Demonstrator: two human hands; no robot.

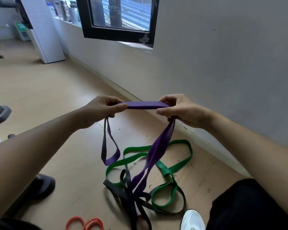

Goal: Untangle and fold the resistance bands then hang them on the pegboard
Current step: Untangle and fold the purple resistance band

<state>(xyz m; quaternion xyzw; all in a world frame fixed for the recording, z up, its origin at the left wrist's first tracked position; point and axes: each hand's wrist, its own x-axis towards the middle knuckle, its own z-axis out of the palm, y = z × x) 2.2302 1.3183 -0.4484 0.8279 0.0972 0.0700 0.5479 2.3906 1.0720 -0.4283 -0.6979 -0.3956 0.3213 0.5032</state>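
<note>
Both hands, left hand (105,106) and right hand (178,107), pinch the purple band (147,105); its tail below may drag the black band (131,196) up.

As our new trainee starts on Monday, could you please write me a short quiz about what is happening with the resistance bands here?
1. True or false: the left hand and the right hand both grip the purple band.
2. Where does the purple band's long hanging loop end? A: free in the air. B: in the tangle of the black band on the floor. C: on a peg.
3. Fill in: the ___ band lies at the picture's bottom edge, left of the black one.
Key: 1 true; 2 B; 3 red, the red band.
</note>
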